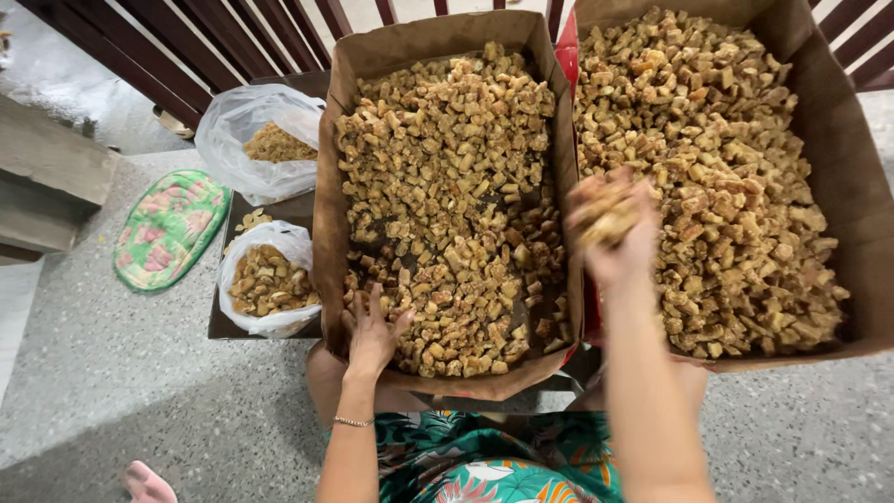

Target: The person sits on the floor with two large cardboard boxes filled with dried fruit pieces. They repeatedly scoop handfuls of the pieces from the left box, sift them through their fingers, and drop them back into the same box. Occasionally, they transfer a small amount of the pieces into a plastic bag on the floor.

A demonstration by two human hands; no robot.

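Head view: right hand (612,228) fingers clenched around nut pieces (603,222); left hand (372,331) fingers released, pointing up-frame.

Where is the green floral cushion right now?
In the head view, the green floral cushion lies on the speckled grey floor at the far left, beside the clear plastic bags of brown chunks and left of the paper-lined boxes.

Matt brown paper box liners (328,186); glossy thin plastic bags (244,130); speckled rough stone floor (140,391).
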